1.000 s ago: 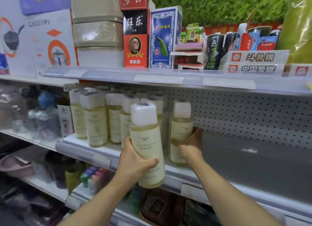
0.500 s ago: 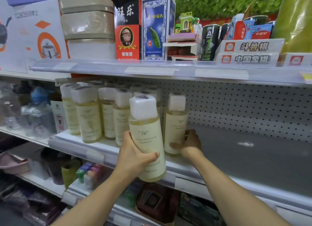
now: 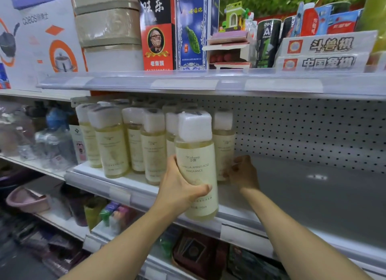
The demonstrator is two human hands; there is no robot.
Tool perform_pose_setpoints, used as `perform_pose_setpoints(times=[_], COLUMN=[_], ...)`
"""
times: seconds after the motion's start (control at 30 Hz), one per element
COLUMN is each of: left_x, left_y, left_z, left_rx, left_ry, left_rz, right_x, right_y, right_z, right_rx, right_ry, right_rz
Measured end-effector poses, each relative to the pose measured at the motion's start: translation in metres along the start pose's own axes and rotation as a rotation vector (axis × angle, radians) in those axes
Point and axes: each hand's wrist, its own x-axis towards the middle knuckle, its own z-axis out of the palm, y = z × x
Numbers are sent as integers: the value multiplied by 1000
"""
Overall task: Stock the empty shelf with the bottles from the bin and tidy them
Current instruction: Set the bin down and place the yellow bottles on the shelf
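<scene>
A: What stands at the far left?

B: A neighbouring shelf with clear plastic bottles point(image 3: 52, 142), blurred. Then the grey shelf point(image 3: 313, 196) begins, and on its left part the row of bottles point(image 3: 112, 148) stands upright, pale yellow liquid, white square caps, several rows deep toward the perforated back panel point(image 3: 313, 129). The front ones stand just behind the shelf's front edge strip point(image 3: 121, 194).

A: And the hands?

B: The left hand point(image 3: 179, 187) grips the held bottle point(image 3: 195, 165) around its lower half, thumb across the front of the label, the other fingers curled behind. This bottle is upright, in front of the row, and its bottom hangs over the front edge strip, so it does not stand on the shelf. The right hand point(image 3: 243, 173) is just to the right, further in, with fingers curled round the lower part of the last bottle in the row point(image 3: 223, 146), which stands on the shelf board.

A: How much room is to the right?

B: From the right hand to the right border the shelf board is bare, wide and deep up to the back panel. Above, the upper shelf point(image 3: 208, 83) with its price strip comes close over the caps, so little height remains there. It carries boxes point(image 3: 156, 29) and game packs point(image 3: 325, 50).
</scene>
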Motion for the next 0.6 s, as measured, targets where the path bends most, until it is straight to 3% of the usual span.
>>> perform_pose_setpoints(times=[0.1, 0.23, 0.4, 0.5, 0.6], left_x=[4, 10, 25, 36, 40], left_y=[3, 6, 6, 2, -3], left_z=[10, 22, 45, 59, 69], left_rx=[-28, -9, 28, 31, 41], left_ry=[-10, -30, -66, -120, -125], left_rz=[-8, -5, -54, -64, -62], right_x=[0, 4, -4, -21, -25], right_y=[2, 0, -2, -5, 1], right_z=[-3, -18, -42, -59, -63], right_rx=[2, 197, 92, 145, -27], right_ry=[-83, -210, -74, -306, -501], right_rz=[-20, -12, -98, -128, -195])
